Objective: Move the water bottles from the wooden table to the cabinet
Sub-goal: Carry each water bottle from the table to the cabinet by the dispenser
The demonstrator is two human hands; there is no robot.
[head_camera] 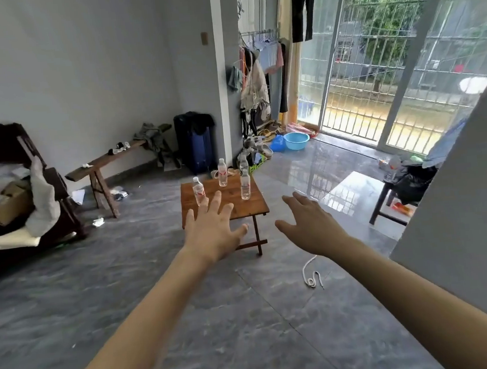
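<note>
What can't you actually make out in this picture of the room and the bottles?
Head view:
- Cabinet: not in the frame at all.
- Wooden table: the left hand covers its near left corner.
- Leftmost bottle: fingertips cover its base, so contact can't be judged.
- Bottle labels, as on the right bottle: too small to read.
- Fourth bottle: whether on the table's far edge or the floor behind is unclear.
- Right hand: palm faces away.

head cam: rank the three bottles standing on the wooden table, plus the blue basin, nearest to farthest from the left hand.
From the left hand:
1. Left bottle, just past the fingertips at the table's left edge.
2. Right bottle, on the table's right side.
3. Back bottle, at the far edge of the wooden table.
4. Blue basin, on the floor by the sliding door.
</note>
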